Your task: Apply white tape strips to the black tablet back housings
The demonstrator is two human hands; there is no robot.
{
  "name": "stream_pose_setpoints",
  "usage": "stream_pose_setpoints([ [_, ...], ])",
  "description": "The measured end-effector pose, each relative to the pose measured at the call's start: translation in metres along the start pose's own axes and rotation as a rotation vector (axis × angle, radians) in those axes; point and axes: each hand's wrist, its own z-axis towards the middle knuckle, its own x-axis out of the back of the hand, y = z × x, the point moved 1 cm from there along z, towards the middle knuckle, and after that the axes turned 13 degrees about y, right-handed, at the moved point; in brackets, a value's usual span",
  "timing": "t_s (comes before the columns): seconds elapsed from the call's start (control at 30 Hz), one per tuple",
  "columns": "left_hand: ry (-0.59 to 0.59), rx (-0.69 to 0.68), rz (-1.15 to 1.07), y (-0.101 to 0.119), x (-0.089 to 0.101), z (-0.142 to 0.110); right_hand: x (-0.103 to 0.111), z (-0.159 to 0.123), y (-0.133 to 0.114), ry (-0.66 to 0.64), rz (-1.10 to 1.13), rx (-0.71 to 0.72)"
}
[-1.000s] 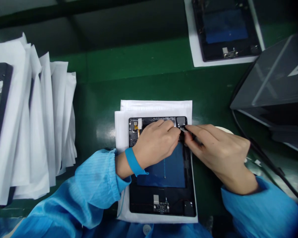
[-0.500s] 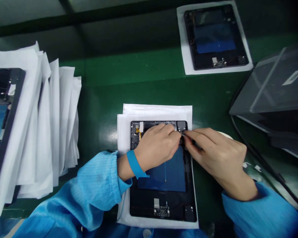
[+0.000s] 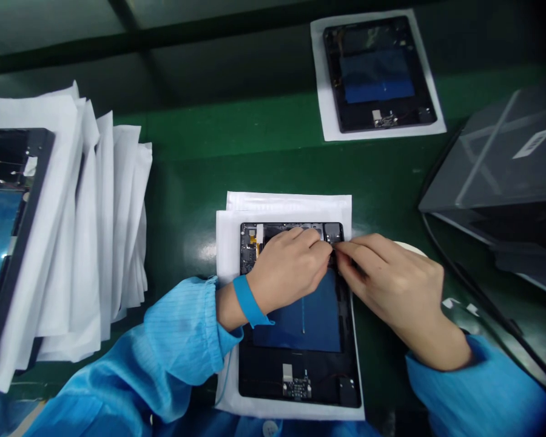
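Observation:
In front of me an opened tablet point(image 3: 300, 376) lies on white padded sleeves point(image 3: 227, 303), its battery and circuit boards exposed. My left hand point(image 3: 293, 264), with a blue strap round the wrist, is closed over the tablet's upper part. Its fingertips are curled at the upper right, near the dark square part point(image 3: 333, 232) in the corner. My right hand point(image 3: 391, 279) comes in from the right, thumb and forefinger pinched together, almost touching the left fingertips. Whatever lies between the fingers of either hand is too small or hidden to make out.
A stack of white sleeves point(image 3: 88, 243) with another opened tablet point(image 3: 16, 243) stands at left. One more opened tablet point(image 3: 377, 73) lies on a sleeve at the back right. A grey transparent-looking case point(image 3: 491, 152) and a black cable point(image 3: 482, 303) are at right.
My right hand has shifted slightly left, closer to the left fingertips. The left hand stays in place. The camera view has turned a little.

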Motion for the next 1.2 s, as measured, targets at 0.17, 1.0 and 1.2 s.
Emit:
stream_pose_setpoints([
  [0.17, 0.023, -0.002, -0.004, 0.001, -0.001, 0.000, 0.001, 0.000, -0.001, -0.018, 0.004, 0.006],
  [1.0, -0.004, 0.022, -0.011, 0.002, 0.002, 0.000, 0.011, -0.024, -0.006, -0.156, 0.078, 0.004],
  [1.2, 0.005, 0.013, -0.005, -0.001, 0.000, -0.001, 0.005, -0.020, 0.000, -0.109, 0.160, -0.027],
])
